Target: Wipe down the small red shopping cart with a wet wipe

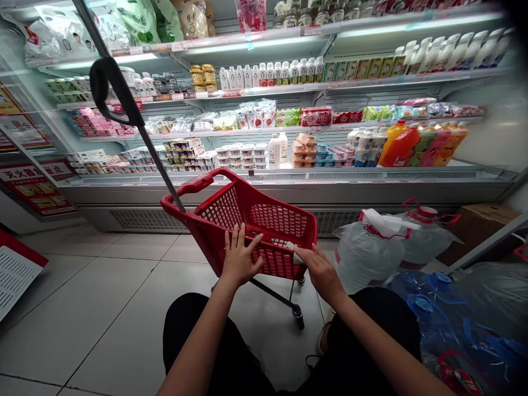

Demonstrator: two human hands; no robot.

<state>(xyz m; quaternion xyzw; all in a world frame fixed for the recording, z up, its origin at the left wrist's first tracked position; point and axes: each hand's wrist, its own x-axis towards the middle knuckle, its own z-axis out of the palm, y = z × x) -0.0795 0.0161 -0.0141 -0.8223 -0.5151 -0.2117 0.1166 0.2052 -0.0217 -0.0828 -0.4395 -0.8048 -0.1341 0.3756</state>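
In front of my knees stands a red plastic shopping basket cart (280, 217) on a wheeled metal frame, with a long grey pole and black grip (111, 91) rising to the left. My left hand (242, 257) rests on the near side of the basket, fingers spread and nothing in it. At the near right corner, my right hand (319, 269) presses a small white cloth or tissue (296, 256) against the rim. Part of the cloth is hidden beneath the fingers.
A refrigerated display (256, 192) with several shelves of drinks and yogurt spans the background. To the right are large clear water jugs (367, 250), blue bottles (429, 302) and a cardboard box (478, 225). A red and white object (18, 275) lies at the left edge.
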